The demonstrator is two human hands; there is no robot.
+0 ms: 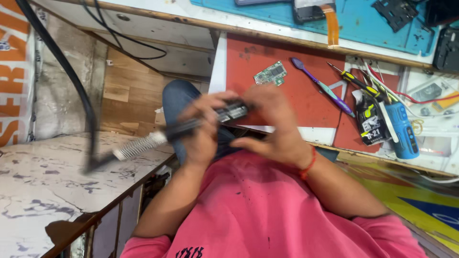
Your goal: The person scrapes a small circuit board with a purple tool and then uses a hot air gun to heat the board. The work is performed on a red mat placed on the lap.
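Nearest you, both hands meet over your lap on a black handheld tool point(210, 119). Your left hand point(203, 131) has its grip closed around the handle's middle, and your right hand point(275, 126) pinches the end at 3 o'clock, fingers curled narrow on it. A coiled spring strain relief point(138, 145) and thick black cable point(71, 76) trail off toward 9 o'clock. The tool looks stiff and fairly light, but the cable will likely tug; hold the rigid handle, not the spring. Farther out at 12 o'clock, on the table, a red mat point(291, 81) carries a small green circuit board point(270, 73) and a purple pry tool point(321, 86).
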